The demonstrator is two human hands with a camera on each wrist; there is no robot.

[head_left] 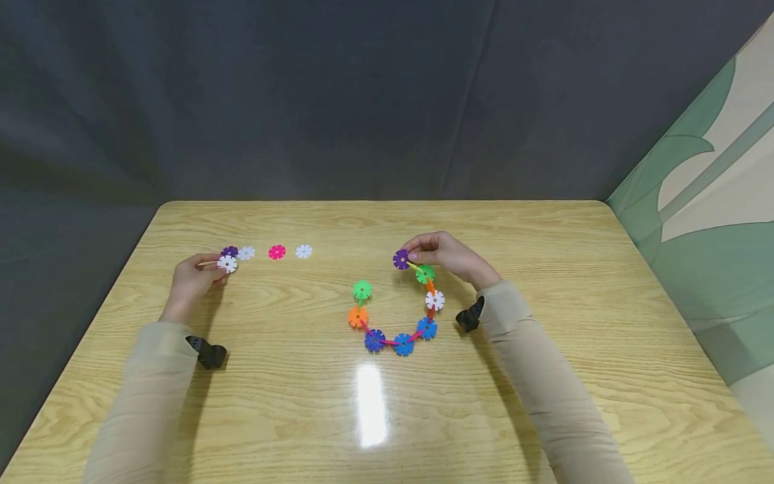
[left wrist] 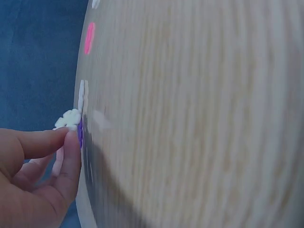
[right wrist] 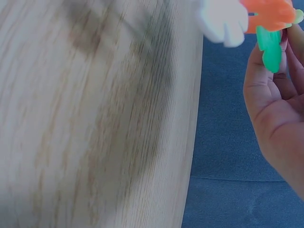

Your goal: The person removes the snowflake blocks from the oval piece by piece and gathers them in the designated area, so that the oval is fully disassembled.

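My left hand (head_left: 196, 279) pinches a white notched disc (head_left: 227, 264) between thumb and fingertips, held just above the table. Close by it lie a purple notched disc (head_left: 230, 251) and another white disc (head_left: 246, 253). With thumb and fingers my right hand (head_left: 450, 257) pinches the purple disc (head_left: 401, 259) at one end of a curved chain of interlocked discs. That chain runs through a green disc (head_left: 425, 274), a white one (head_left: 435, 300) and several blue ones to an orange disc (head_left: 358, 317) and a green end disc (head_left: 362, 290). The right wrist view shows only part of the chain.
A pink disc (head_left: 277, 252) and a white disc (head_left: 304, 251) lie flat in a row toward the back of the wooden table (head_left: 290, 403). A dark cloth (head_left: 363, 101) hangs behind, and a patterned fabric (head_left: 713, 202) stands at the right.
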